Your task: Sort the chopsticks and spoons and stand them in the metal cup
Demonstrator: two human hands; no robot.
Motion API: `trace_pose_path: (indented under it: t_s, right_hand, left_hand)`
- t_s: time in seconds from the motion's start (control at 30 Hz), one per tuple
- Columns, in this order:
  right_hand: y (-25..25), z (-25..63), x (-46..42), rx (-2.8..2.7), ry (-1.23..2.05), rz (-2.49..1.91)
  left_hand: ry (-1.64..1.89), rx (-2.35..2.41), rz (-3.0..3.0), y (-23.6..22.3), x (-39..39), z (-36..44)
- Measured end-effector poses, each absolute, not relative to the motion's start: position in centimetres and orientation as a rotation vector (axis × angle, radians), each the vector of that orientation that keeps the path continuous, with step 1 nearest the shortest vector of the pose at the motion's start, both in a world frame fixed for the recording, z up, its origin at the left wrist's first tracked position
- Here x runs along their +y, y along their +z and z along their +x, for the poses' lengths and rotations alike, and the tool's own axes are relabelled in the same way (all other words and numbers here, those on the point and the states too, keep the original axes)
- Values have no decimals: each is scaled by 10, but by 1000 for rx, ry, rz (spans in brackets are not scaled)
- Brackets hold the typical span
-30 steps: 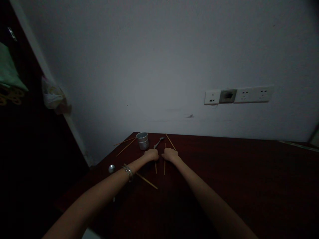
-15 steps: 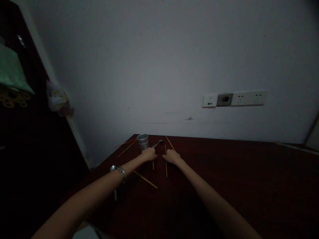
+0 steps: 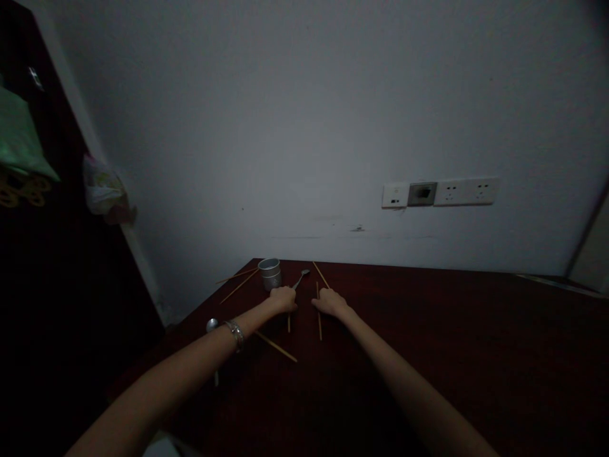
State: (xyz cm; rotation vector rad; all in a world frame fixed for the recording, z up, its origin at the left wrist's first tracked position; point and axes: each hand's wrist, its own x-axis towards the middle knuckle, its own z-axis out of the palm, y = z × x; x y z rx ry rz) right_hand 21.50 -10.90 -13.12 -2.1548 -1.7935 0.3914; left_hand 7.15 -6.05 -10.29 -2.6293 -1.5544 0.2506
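My left hand is closed around a wooden chopstick, whose lower end sticks out below the fingers. Just beyond it lies a metal spoon, its handle running toward this hand. My right hand pinches another chopstick, which points roughly toward me. Past the right knuckles a further chopstick lies slanted, its near end hidden. A grey metal cup stands upright behind my left hand. One chopstick rests on the tabletop near my left forearm, partly covered by it.
Two thin sticks lie left of the cup. A second spoon lies by my left wrist, its handle partly under the forearm. The dark red table meets a pale wall with sockets. A dark door stands left.
The view has turned slightly right. Both hands keep their chopsticks; the left one's stick has come slightly nearer me, and the right one's has shifted a little right.
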Motion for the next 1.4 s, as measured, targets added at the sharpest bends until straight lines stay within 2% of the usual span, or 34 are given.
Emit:
trace_pose_path:
  t_s: [0.23, 0.4, 0.53, 0.63, 0.77, 0.93, 1.27, 1.4]
  right_hand:
    - [-134, 217, -106, -1771, 387, -2128]
    - [-126, 222, -106, -1758, 354, -2040]
    - [-112, 237, -115, -1669, 315, -1898]
    - [-104, 256, -126, -1510, 450, -1761]
    - [-100, 282, -146, -1385, 649, -1587]
    - [-103, 308, -172, -1384, 733, -1497]
    - [-105, 346, -200, -1331, 740, -1527]
    - [-106, 356, -204, -1308, 753, -1486]
  left_hand:
    - [280, -1551, -2684, -78, -47, 72]
    - [122, -1537, -2727, -62, -40, 73]
    - [-404, -1425, -2955, -65, -43, 84]
    - [-823, -1339, -3075, -73, -52, 99]
    - [-1097, -1376, -3314, -86, -67, 129]
    - [-1370, -1230, -3654, -101, -82, 169]
    - [-1312, -1134, -3965, -120, -119, 217]
    - [-1437, -1167, -4103, -119, -123, 224]
